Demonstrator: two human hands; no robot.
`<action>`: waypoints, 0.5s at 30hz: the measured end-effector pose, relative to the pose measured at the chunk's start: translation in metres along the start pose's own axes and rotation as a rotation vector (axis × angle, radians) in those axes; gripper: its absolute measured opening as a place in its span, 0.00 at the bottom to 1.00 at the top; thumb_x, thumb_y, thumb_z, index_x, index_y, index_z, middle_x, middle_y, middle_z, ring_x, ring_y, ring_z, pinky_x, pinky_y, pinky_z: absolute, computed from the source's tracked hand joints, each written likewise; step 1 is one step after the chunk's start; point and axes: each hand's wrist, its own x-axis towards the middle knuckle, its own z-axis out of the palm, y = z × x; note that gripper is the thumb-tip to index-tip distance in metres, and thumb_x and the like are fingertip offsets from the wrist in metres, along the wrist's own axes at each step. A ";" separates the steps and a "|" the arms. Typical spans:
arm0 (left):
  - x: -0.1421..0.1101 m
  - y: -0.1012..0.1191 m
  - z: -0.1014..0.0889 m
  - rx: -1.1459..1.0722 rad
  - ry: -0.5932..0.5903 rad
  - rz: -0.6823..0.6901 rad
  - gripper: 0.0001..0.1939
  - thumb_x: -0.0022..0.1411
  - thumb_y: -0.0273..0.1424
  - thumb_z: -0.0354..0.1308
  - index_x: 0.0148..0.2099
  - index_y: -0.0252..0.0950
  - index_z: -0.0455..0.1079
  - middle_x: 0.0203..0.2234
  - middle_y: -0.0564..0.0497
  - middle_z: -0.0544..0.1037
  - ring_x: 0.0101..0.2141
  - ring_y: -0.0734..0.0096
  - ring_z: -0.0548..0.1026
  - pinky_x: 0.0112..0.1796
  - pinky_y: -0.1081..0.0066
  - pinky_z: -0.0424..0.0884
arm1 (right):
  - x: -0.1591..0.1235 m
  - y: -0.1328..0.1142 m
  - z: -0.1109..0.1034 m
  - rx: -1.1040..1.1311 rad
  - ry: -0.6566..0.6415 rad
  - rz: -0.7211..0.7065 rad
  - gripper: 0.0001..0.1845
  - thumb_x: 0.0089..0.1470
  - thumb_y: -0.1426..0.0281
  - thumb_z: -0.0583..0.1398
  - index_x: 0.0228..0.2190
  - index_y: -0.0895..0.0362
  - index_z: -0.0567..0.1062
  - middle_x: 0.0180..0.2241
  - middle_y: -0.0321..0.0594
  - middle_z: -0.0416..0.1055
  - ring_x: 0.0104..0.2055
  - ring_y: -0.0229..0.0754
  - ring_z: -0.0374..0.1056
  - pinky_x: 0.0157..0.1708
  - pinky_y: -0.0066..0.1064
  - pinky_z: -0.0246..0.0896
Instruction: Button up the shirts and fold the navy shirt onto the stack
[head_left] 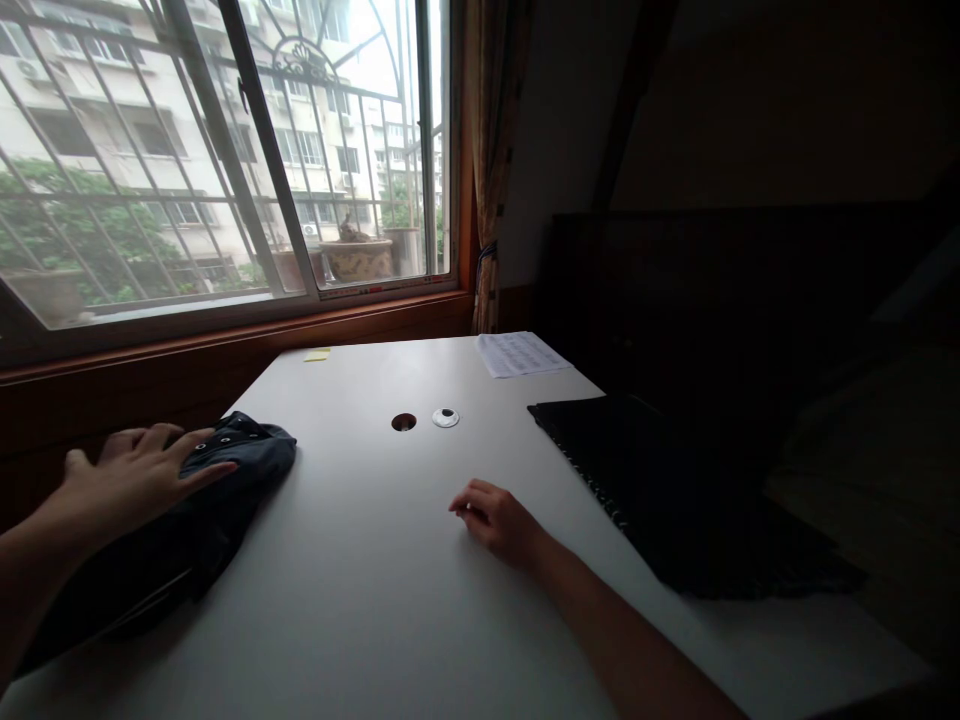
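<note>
At the left edge of the white table (pixel 352 560) lies a crumpled dark blue cloth item (pixel 259 460) with a few small round metal-looking fittings, perhaps a bag or garment. My left hand (pixel 139 475) is over it with fingers spread; whether it presses on the cloth I cannot tell. Near the middle of the tabletop is my right hand (pixel 499 522), fingers curled in loosely towards the thumb, with nothing visible in them. To its right lies a flat black piece (pixel 675 490) with a ragged, fringe-like edge.
Beyond my right hand, a round hole (pixel 403 422) in the table sits beside a round silvery disc (pixel 445 418) with a dark spot. Printed papers (pixel 521 355) and yellow sticky notes (pixel 317 355) lie at the far edge. Behind are a barred window (pixel 360 200) and a curtain (pixel 489 180).
</note>
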 end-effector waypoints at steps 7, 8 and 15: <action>0.022 0.069 0.023 -0.032 0.028 0.217 0.30 0.71 0.48 0.43 0.70 0.45 0.54 0.71 0.43 0.49 0.67 0.39 0.41 0.56 0.27 0.33 | -0.001 0.002 0.001 -0.018 0.005 0.006 0.13 0.56 0.79 0.57 0.38 0.53 0.78 0.36 0.37 0.72 0.29 0.35 0.65 0.33 0.27 0.61; 0.025 0.072 0.033 -0.048 -0.012 0.179 0.30 0.71 0.47 0.43 0.70 0.43 0.55 0.70 0.41 0.51 0.67 0.36 0.43 0.55 0.26 0.33 | -0.002 0.002 0.001 -0.020 0.008 0.008 0.13 0.57 0.79 0.57 0.38 0.53 0.78 0.36 0.37 0.72 0.28 0.35 0.65 0.32 0.28 0.62; 0.030 0.076 0.073 -0.122 -0.032 0.038 0.30 0.69 0.46 0.45 0.68 0.38 0.61 0.69 0.38 0.54 0.64 0.26 0.50 0.54 0.25 0.37 | 0.005 0.003 -0.009 -0.179 0.208 -0.030 0.14 0.59 0.79 0.56 0.42 0.53 0.76 0.37 0.41 0.73 0.41 0.45 0.68 0.47 0.39 0.65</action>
